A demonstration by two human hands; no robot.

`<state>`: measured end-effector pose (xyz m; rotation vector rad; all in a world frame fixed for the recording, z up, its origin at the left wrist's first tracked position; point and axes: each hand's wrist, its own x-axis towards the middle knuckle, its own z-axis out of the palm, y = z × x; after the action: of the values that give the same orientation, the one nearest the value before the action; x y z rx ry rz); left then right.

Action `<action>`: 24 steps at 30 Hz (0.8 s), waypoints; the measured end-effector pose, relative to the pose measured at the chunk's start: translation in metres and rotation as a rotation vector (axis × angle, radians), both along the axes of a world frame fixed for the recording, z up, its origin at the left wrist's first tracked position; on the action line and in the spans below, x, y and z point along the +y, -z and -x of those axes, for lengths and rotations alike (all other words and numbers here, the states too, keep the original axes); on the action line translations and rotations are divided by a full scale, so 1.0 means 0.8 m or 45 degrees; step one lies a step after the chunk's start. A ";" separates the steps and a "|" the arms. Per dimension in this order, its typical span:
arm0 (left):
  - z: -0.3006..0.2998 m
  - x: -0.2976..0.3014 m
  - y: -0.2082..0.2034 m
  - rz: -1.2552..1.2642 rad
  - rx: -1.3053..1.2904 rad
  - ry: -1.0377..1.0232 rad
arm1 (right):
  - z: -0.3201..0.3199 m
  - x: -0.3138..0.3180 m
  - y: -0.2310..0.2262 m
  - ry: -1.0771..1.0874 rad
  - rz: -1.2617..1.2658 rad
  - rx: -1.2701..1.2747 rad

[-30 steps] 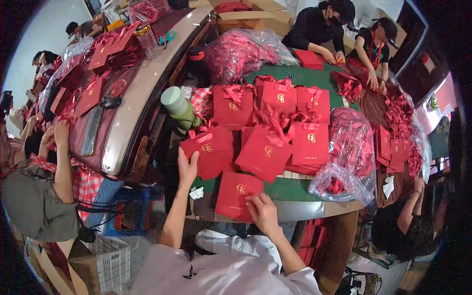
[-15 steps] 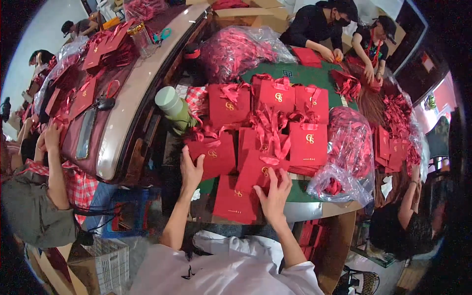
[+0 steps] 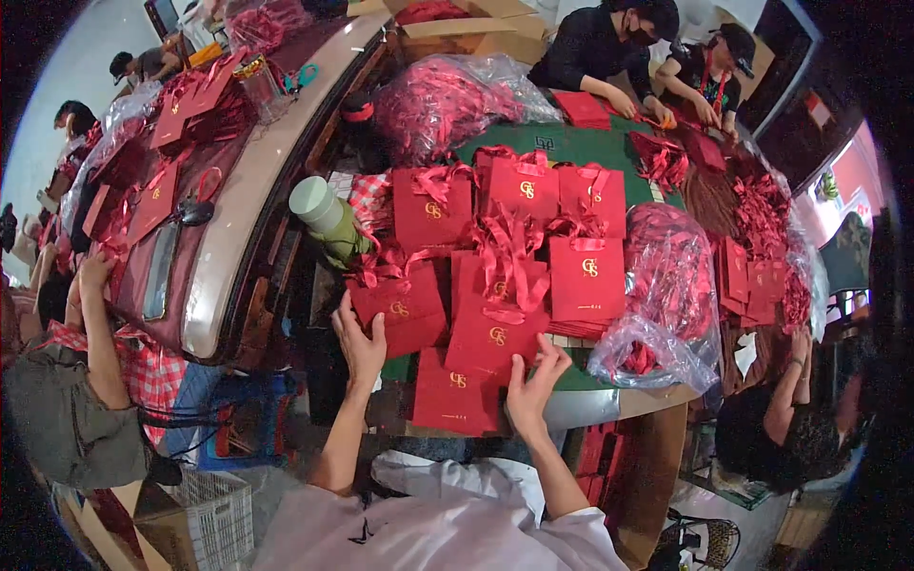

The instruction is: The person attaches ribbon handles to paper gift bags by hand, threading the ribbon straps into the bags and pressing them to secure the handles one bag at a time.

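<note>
Small red paper gift bags with gold print and red ribbon handles lie in groups on the green table in front of me. My left hand (image 3: 360, 344) rests at the edge of a slightly tilted red gift bag (image 3: 398, 306), its thumb apart from the fingers. Another gift bag (image 3: 495, 344) lies at the front middle, overlapping a lower gift bag (image 3: 457, 404) near the table's edge. At the right side of the overlapping bag is my right hand (image 3: 535, 385), fingers spread and thumb near the bag's lower corner. Neither hand is closed round a bag.
A clear plastic sack of red ribbons (image 3: 671, 276) sits at right, another sack (image 3: 447, 105) at the back. A green bottle (image 3: 328, 214) stands left. Two people work across the table; others sit at the sides. A pale-edged table (image 3: 248, 162) holds more red bags.
The front middle bag has turned straighter and lies lower. My right hand has slid off its face to its right edge. My left hand stays by the left bag. The view has shifted slightly.
</note>
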<state>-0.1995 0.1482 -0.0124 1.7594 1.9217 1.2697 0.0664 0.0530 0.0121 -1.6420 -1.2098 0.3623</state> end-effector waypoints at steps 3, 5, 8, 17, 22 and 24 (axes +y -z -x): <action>-0.001 -0.001 0.008 -0.151 0.074 -0.018 | -0.005 0.006 -0.014 -0.007 -0.093 0.000; -0.002 -0.004 0.010 -0.077 -0.031 -0.024 | -0.009 0.013 -0.032 -0.005 -0.141 -0.025; -0.003 -0.005 0.011 -0.144 -0.054 -0.019 | -0.018 0.036 -0.047 -0.039 -0.301 -0.073; -0.015 -0.023 -0.006 -0.166 -0.108 -0.108 | -0.041 0.113 -0.036 0.004 -0.203 -0.493; -0.043 -0.039 -0.041 -0.280 0.178 0.019 | -0.030 0.109 -0.042 0.041 0.021 -0.762; -0.065 -0.040 -0.054 -0.294 0.166 0.184 | -0.027 0.112 -0.040 0.020 0.009 -0.828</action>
<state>-0.1472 0.1160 0.0308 2.1002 1.7322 1.4032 0.0879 0.1426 0.0442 -1.8381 -1.6635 -0.2033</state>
